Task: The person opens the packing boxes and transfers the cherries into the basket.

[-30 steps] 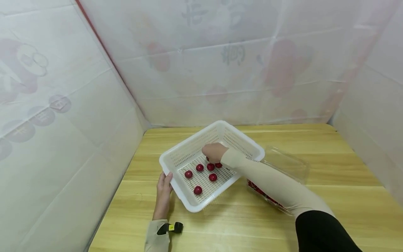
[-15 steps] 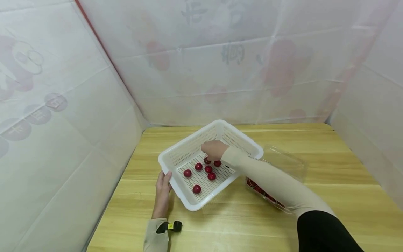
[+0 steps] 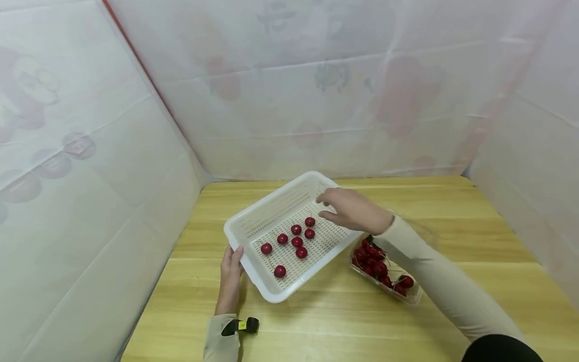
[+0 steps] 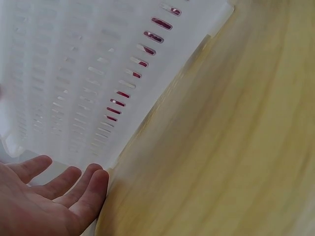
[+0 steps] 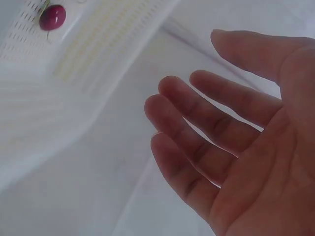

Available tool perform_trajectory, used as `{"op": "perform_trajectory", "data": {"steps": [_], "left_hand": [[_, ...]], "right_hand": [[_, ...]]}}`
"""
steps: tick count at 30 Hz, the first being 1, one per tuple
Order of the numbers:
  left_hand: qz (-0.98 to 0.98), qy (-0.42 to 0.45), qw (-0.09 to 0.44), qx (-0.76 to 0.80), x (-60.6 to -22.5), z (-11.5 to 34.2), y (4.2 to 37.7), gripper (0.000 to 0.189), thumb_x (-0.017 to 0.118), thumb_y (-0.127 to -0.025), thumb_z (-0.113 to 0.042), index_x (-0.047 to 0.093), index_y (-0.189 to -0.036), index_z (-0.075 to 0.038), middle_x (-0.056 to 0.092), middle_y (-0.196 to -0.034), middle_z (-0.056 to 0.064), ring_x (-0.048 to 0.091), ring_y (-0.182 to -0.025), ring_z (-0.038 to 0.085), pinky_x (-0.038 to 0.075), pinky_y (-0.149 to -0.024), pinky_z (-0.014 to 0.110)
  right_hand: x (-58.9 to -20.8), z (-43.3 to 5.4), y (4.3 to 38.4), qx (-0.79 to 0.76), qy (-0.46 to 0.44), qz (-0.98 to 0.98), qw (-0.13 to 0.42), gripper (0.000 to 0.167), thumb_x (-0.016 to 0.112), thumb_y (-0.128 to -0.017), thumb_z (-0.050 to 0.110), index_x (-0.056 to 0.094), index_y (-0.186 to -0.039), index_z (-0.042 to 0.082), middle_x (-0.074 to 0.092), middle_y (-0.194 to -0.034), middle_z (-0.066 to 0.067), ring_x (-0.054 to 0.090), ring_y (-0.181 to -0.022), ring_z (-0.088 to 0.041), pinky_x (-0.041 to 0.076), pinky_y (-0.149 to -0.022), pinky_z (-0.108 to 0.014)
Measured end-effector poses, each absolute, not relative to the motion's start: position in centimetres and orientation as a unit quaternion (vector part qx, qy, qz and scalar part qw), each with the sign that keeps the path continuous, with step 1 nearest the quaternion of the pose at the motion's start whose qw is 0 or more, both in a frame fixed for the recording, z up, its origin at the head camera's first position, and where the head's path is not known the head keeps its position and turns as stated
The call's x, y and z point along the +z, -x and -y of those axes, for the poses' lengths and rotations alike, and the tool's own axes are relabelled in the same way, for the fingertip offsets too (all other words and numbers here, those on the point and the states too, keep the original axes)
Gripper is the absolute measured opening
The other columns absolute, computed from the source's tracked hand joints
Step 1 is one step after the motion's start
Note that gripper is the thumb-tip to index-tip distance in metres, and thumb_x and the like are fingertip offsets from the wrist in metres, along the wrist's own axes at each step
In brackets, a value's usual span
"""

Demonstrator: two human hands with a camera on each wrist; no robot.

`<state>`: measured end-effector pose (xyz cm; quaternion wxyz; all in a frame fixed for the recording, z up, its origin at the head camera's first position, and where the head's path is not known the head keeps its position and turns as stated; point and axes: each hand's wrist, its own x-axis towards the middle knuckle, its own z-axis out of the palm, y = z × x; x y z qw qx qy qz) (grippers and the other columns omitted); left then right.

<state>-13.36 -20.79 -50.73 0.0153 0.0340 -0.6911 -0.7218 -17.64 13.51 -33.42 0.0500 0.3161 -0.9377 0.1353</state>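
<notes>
A white perforated plastic basket (image 3: 289, 290) stands at an angle on the table, with several dark red cherries (image 3: 301, 252) spread over its floor. At its left corner my left hand (image 3: 229, 274) holds the rim; the left wrist view shows its fingers (image 4: 86, 194) under the basket's side. My right hand (image 3: 355, 208) hovers over the basket's right end, fingers spread and holding nothing. In the right wrist view its palm (image 5: 246, 142) is bare, apart from the basket. Below the right forearm sits a clear plastic box (image 3: 413, 297) of stemmed cherries (image 3: 373, 261).
The wooden table (image 3: 316, 327) reaches back to white printed sheet walls (image 3: 280, 125) on the left, back and right. A clear lid (image 3: 420, 229) lies behind the box, partly hidden by the right arm. A black strap device (image 3: 242, 326) is on the left wrist.
My right hand has risen from the basket's floor and moved right, its fingers opening. Another cherry shows where it was, and more of the clear box is uncovered. The left hand keeps its place.
</notes>
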Motion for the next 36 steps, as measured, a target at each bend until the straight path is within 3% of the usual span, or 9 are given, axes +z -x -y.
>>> {"op": "perform_trajectory", "data": {"steps": [7, 14, 17, 28, 36], "left_hand": [[0.697, -0.036, 0.015, -0.716, -50.6, 21.0, 13.2, 0.06, 0.045, -0.11, -0.047, 0.036, -0.159, -0.015, 0.058, -0.144, 0.02, 0.07, -0.119, 0.026, 0.061, -0.095, 0.026], [0.692, -0.028, 0.013, -0.721, -50.6, 20.9, 13.2, 0.059, 0.044, -0.11, -0.047, 0.035, -0.16, -0.017, 0.056, -0.146, 0.021, 0.069, -0.121, 0.027, 0.06, -0.097, 0.028], [0.691, -0.032, 0.015, -0.722, -50.7, 21.0, 13.2, 0.059, 0.044, -0.11, -0.048, 0.036, -0.159, -0.018, 0.057, -0.146, 0.021, 0.069, -0.121, 0.027, 0.06, -0.098, 0.028], [0.686, -0.04, 0.013, -0.726, -50.5, 21.0, 13.3, 0.059, 0.045, -0.109, -0.049, 0.038, -0.159, -0.019, 0.057, -0.146, 0.02, 0.069, -0.12, 0.025, 0.06, -0.097, 0.028], [0.691, -0.037, 0.017, -0.722, -50.2, 21.1, 13.2, 0.06, 0.044, -0.11, -0.047, 0.036, -0.16, -0.015, 0.057, -0.145, 0.023, 0.071, -0.117, 0.021, 0.06, -0.096, 0.027]], "right_hand": [[-34.2, -18.7, 13.3, 0.173, -0.247, 0.95, 0.081, 0.025, 0.07, -0.099, 0.02, 0.071, -0.121, 0.007, 0.075, -0.103, -0.004, 0.068, -0.089, -0.014, 0.061, -0.076, -0.035], [-37.4, -22.7, 9.9, 0.172, -0.183, 0.965, 0.076, 0.025, 0.072, -0.097, 0.018, 0.073, -0.12, 0.009, 0.073, -0.094, 0.005, 0.064, -0.081, -0.006, 0.056, -0.067, -0.026], [-38.9, -23.6, 9.0, 0.164, -0.178, 0.968, 0.073, 0.019, 0.074, -0.096, 0.019, 0.075, -0.114, 0.012, 0.073, -0.09, 0.008, 0.064, -0.079, -0.004, 0.055, -0.065, -0.024], [-42.0, -24.7, 7.0, 0.164, -0.155, 0.974, 0.023, 0.034, 0.076, -0.094, 0.021, 0.071, -0.121, 0.002, 0.075, -0.113, -0.011, 0.072, -0.096, -0.027, 0.062, -0.076, -0.042], [-43.5, -24.3, 6.9, 0.149, -0.175, 0.973, 0.023, 0.039, 0.08, -0.091, 0.019, 0.069, -0.124, 0.003, 0.071, -0.115, -0.009, 0.07, -0.098, -0.023, 0.063, -0.077, -0.039]]}}
